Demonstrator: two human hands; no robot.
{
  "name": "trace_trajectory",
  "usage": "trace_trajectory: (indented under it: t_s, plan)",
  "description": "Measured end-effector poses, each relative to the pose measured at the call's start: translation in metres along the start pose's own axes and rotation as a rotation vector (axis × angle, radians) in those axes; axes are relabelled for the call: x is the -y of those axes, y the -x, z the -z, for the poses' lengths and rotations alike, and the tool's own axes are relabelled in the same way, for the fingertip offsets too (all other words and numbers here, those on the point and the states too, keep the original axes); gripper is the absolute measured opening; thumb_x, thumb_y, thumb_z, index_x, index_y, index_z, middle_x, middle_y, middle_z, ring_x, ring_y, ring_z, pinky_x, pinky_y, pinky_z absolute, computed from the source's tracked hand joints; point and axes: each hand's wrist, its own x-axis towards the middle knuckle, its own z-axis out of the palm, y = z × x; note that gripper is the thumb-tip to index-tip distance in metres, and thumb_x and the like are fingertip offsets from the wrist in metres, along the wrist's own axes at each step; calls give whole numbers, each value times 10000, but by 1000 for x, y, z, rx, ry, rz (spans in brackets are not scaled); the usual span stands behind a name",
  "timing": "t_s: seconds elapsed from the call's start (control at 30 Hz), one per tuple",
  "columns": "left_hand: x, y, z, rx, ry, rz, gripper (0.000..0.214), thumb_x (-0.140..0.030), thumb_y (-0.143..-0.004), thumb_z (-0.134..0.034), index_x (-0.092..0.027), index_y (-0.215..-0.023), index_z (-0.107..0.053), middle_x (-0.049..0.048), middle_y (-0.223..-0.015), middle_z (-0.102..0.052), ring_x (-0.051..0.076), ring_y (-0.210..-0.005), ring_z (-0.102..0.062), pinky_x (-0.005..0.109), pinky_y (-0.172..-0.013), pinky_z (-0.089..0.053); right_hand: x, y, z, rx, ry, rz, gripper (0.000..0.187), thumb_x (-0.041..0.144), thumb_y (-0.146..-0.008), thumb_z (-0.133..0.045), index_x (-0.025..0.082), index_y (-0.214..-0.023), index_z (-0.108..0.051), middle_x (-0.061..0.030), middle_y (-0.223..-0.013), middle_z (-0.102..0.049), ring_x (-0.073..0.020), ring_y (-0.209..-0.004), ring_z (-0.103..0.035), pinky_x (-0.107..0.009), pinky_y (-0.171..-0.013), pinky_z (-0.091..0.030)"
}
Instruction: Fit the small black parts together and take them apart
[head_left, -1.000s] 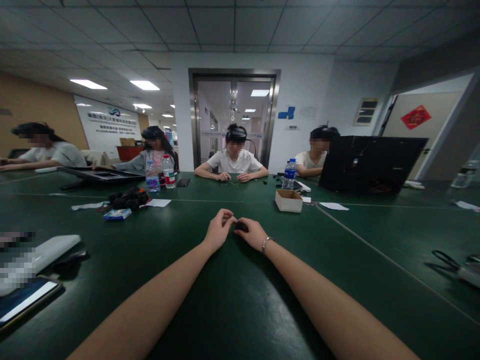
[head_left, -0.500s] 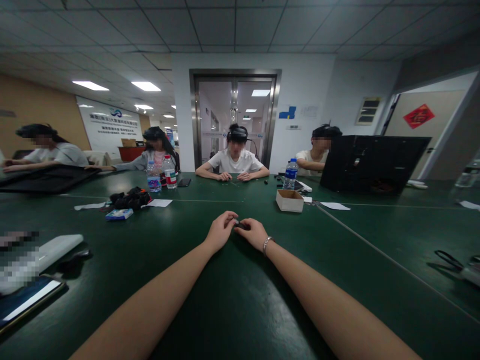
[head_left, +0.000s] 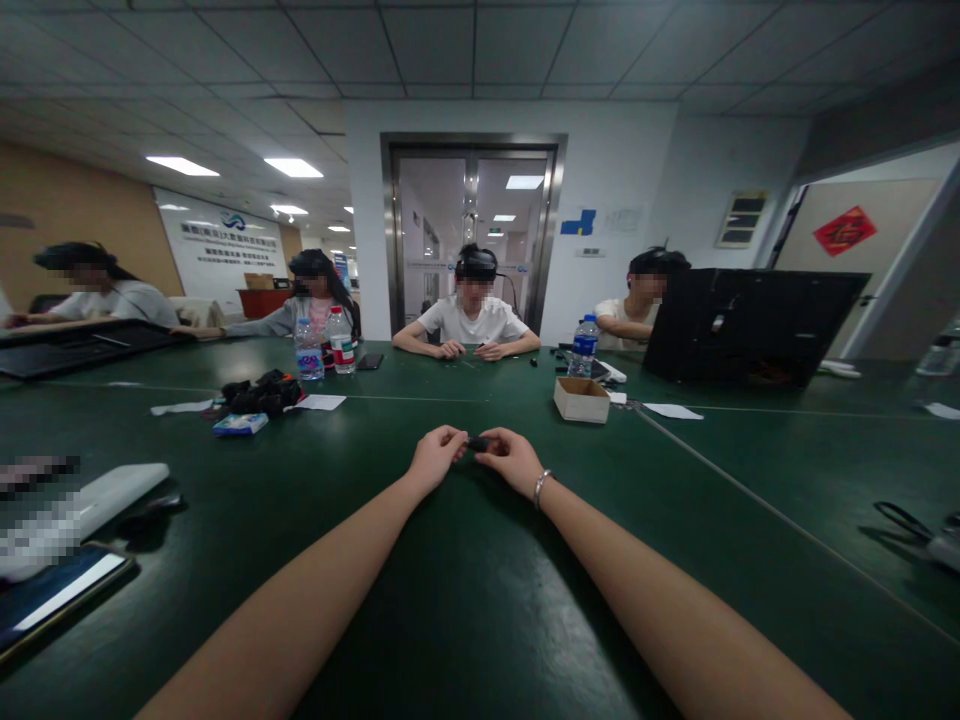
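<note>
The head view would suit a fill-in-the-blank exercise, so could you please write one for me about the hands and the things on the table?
1. The small object between the left hand and the right hand is ____ in color.
2. A bracelet circles the wearer's ____ wrist.
3. The bottle just behind the open box has a ____ cap.
4. The table has a ____ top.

Missing words: black; right; blue; green.

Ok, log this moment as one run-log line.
left hand: fingertips at small dark object; right hand: holding it; ahead, right: open box
</note>
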Motion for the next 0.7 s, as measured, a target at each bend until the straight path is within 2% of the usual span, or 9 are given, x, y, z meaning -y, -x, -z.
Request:
trace_trajectory:
  t_s: [0.2, 0.33, 0.47, 0.53, 0.6, 0.7]
  plan:
    - [-1, 0, 5, 22, -99, 44, 404, -534, -716, -506, -136, -681, -560, -5, -558, -537, 102, -497, -486, 227, -492, -379, 3, 3, 0, 12, -12, 29, 368, 262, -572, -705, 164, -910, -598, 42, -633, -519, -94, -564, -474, -239, -566, -399]
    - [-2, 1, 7, 13, -111, 42, 406, -540, -720, -504, -139, -672, -549, -8, -552, -524, 105, -504, -482, 233, -499, -377, 8, 4, 0, 25, -35, -6, 392, 290, -572, -714, 157, -923, -603, 29, -644, -545, -96, -561, -482, -242, -560, -399]
    - [-8, 5, 7, 101, 51, -85, 303, -406, -680, -622, -146, -827, -571, 30, -769, -598, 128, -718, -561, 247, -651, -435, 16, 5, 3, 54, -110, -85, 304, 413, -679, -619, 131, -789, -600, -4, -606, -566, -105, -545, -512, -244, -545, -406]
    - [-11, 6, 8, 137, 125, -147, 366, -348, -636, -683, -162, -925, -558, 58, -935, -602, 146, -867, -565, 261, -755, -435, 20, 5, 5, 61, -123, -117, 338, 466, -716, -564, 130, -703, -588, -16, -579, -567, -103, -525, -514, -239, -529, -402]
    - [-11, 5, 7, 121, 170, -92, 446, -376, -653, -672, -185, -1024, -518, 77, -1035, -576, 153, -892, -567, 269, -751, -445, 22, 5, 6, 54, -138, -139, 363, 493, -716, -555, 133, -683, -587, -16, -567, -570, -100, -510, -512, -235, -518, -398]
    - [-8, 3, 5, 94, 123, 116, 430, -522, -759, -485, -151, -974, -518, 81, -893, -583, 127, -680, -573, 246, -579, -444, 20, 4, 7, 57, -176, -143, 374, 511, -701, -570, 137, -700, -597, -13, -566, -579, -97, -502, -511, -231, -515, -398]
